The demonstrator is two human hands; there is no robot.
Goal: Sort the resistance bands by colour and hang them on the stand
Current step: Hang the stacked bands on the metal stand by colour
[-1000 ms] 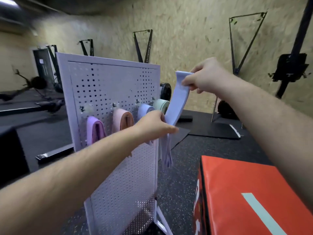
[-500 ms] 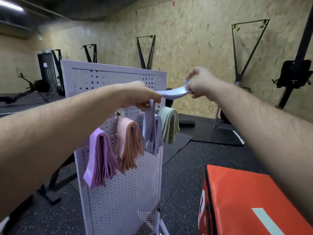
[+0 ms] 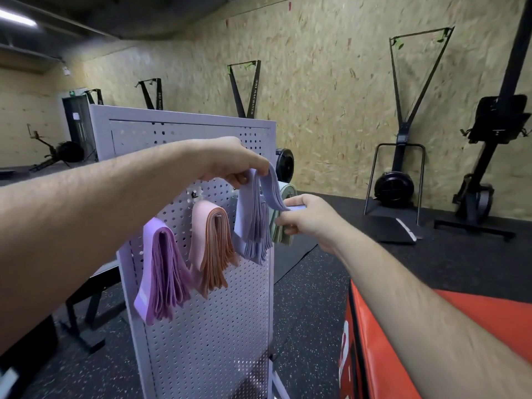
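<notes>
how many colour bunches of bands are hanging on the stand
4. Purple bunch at the left, pink bunch beside it, blue bunch gripped by the left hand, green bunch at the right edge, partly hidden by the right hand. More could hang behind the stand.

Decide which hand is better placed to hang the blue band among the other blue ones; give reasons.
Left, probably. The left hand pinches the blue band at its top fold, just above the hung blue bands on the stand. The right hand holds its lower end, out beside the green bands.
</notes>
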